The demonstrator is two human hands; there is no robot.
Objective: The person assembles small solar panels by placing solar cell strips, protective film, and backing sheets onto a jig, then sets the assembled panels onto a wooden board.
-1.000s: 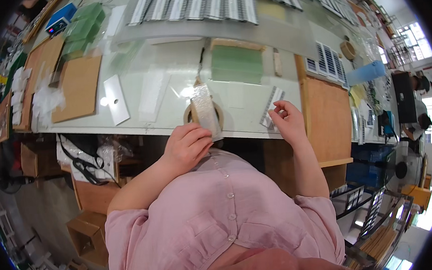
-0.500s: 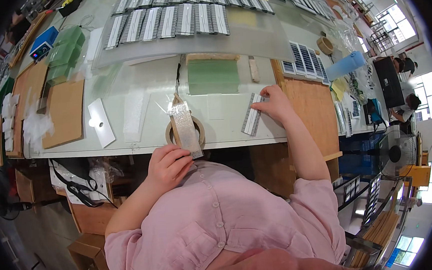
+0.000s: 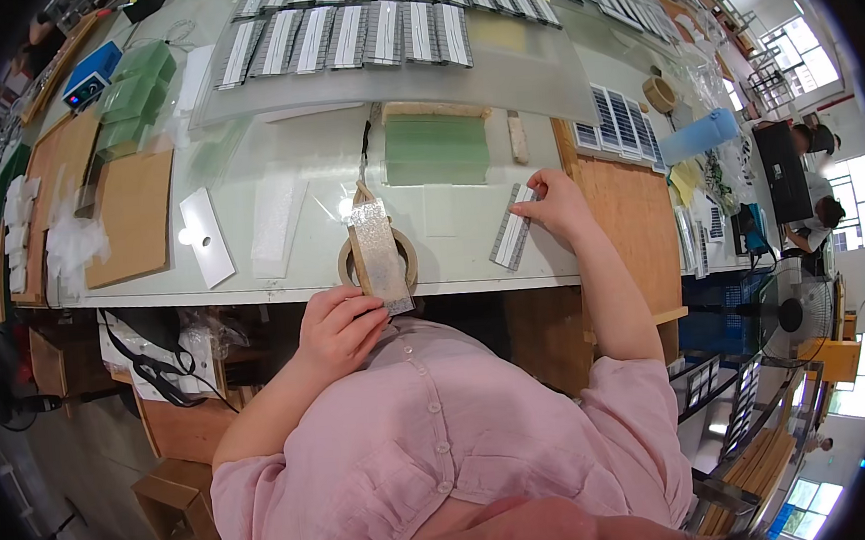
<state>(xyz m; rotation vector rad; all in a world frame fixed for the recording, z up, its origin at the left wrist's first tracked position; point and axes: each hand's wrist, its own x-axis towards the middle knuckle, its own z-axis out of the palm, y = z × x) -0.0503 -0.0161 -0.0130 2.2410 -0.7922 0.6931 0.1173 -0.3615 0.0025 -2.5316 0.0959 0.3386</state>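
My left hand (image 3: 341,327) is closed at the table's front edge, fingertips pinching the near end of a silvery, crinkled flat piece (image 3: 381,248). That piece rests on a roll of brown tape (image 3: 411,259); a dark cord runs from its far end. Its underside is hidden. My right hand (image 3: 556,206) pinches the upper end of a narrow grey strip with white stripes (image 3: 512,232), which lies slanted on the table. Between the hands, farther back, stands a green translucent block (image 3: 436,149) with a pale bar along its far edge.
Rows of similar striped strips (image 3: 346,37) lie on a frosted sheet (image 3: 389,84) at the back. Cardboard (image 3: 134,226) and a white plate with a hole (image 3: 208,241) lie left. On the right are a wooden board (image 3: 624,216), small solar panels (image 3: 618,127) and a blue bottle (image 3: 699,136).
The whole view has shifted slightly, so the table things appear a little to the right. Both hands keep their grips, with little other visible movement.
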